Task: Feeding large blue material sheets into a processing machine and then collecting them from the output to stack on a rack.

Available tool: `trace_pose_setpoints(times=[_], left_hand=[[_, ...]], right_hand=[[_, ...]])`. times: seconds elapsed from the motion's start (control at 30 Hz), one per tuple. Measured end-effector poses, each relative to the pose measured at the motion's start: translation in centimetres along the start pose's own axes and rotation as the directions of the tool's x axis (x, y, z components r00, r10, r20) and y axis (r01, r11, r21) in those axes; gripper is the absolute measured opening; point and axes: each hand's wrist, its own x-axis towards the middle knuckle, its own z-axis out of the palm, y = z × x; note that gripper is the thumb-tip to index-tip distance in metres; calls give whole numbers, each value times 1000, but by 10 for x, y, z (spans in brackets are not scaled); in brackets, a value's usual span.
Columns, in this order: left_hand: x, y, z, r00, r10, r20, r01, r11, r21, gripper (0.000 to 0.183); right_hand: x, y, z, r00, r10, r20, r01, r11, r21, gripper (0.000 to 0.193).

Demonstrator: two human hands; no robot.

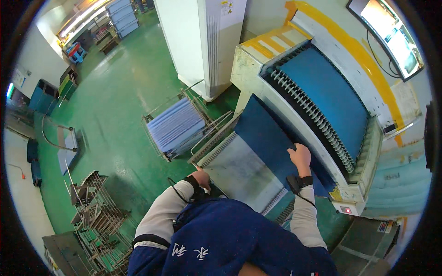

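My right hand [300,159] is closed at the upper edge of a thin dark blue panel [262,131], which leans in a slotted rack between me and the machine. At the rack's near left corner, my left hand [201,178] is curled around the frame; its lower fingers are partly hidden by the cuff. A pale grey, stained panel face [241,165] fronts the slotted rack [216,152], with toothed strips along its two sides. Beyond the right hand, a brighter blue panel [324,92] lies on the roller bed of the machine [258,69].
Left of the rack, a wire rack holds several pale blue panels [177,126] on edge. A tall white cabinet [198,41] stands behind it. Empty metal racks [99,211] crowd the lower left, with a trolley [66,147] farther off. A screen [389,34] hangs upper right.
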Motion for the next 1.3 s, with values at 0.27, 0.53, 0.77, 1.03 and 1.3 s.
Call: trace_pose_setpoints(times=[0.27, 0.53, 0.77, 1.03, 1.3], left_hand=[[13, -7, 8, 997, 28, 77, -29, 999, 17, 64], [50, 8, 11, 958, -172, 228, 94, 944, 317, 64], [17, 14, -5, 959, -116, 258, 70, 981, 183, 50], [17, 12, -4, 982, -70, 177, 38, 984, 177, 54], [-8, 30, -31, 925, -201, 322, 104, 950, 296, 59]], right_hand=[[2, -10, -7, 998, -19, 68, 20, 1000, -15, 36], [5, 6, 4, 999, 10, 47, -9, 1000, -16, 42], [2, 3, 6, 1000, 9, -12, -9, 1000, -7, 47], [1, 0, 2, 999, 5, -51, -9, 998, -63, 46], [1, -2, 2, 998, 52, -24, -54, 996, -72, 46]])
